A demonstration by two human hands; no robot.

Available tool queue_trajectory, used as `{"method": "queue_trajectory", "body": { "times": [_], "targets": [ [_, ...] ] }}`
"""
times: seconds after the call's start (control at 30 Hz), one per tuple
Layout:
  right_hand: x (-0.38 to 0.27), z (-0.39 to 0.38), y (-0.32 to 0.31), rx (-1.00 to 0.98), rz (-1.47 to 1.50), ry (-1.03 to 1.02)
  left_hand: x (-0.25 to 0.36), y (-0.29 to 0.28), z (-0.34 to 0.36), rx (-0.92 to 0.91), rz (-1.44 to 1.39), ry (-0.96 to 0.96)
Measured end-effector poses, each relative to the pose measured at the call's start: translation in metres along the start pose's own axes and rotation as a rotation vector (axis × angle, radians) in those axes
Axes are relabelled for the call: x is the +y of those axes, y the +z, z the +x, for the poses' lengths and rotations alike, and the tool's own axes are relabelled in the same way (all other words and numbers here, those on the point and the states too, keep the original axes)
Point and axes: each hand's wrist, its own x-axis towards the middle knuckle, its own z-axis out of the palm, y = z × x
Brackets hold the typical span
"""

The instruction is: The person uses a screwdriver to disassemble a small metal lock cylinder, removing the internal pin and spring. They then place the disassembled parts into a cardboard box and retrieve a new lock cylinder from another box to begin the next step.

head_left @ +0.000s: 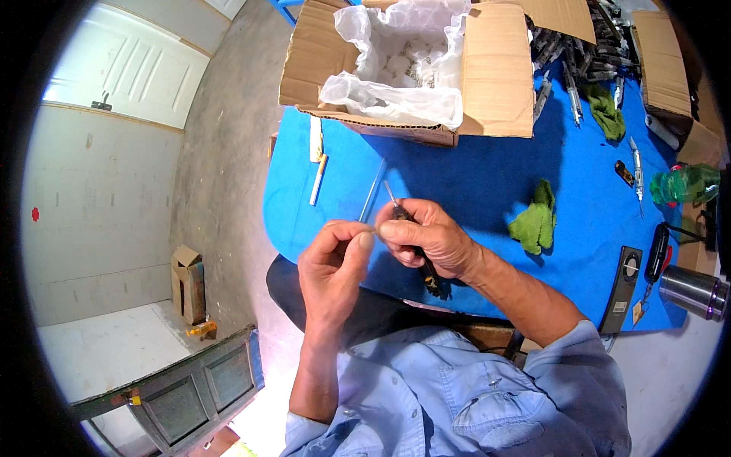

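Note:
My right hand (428,242) is closed around a slim dark tool (415,245) with a thin metal tip (390,190) pointing up and away from me. My left hand (335,263) pinches something very small between thumb and forefinger, right beside the right hand's fingertips. What the small piece is cannot be made out. Both hands hover over the near edge of a blue table (487,175), above my lap.
An open cardboard box (495,76) lined with clear plastic stands at the table's far side. Green gloves (535,219), a white stick (318,180), several similar tools (567,68), a green bottle (685,184), a steel cup (694,291) and a dark flat device (624,289) lie around. Concrete floor with a small box (189,282) is at left.

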Motion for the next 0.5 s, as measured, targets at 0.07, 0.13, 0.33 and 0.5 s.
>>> {"method": "queue_trajectory", "body": {
  "times": [0.07, 0.13, 0.33, 0.5],
  "targets": [
    [0.0, 0.0, -0.001, -0.002, 0.043, 0.029, -0.002, 0.001, 0.0, -0.001, -0.016, 0.002],
    [0.001, 0.0, -0.002, -0.024, 0.116, 0.065, -0.003, 0.004, -0.001, 0.004, -0.034, -0.003],
    [0.013, 0.001, 0.0, 0.017, 0.248, 0.075, -0.011, 0.008, 0.002, 0.013, 0.016, 0.044],
    [0.013, 0.0, 0.004, 0.065, 0.259, 0.077, -0.011, 0.012, 0.002, 0.037, -0.02, 0.019]
  ]
}}
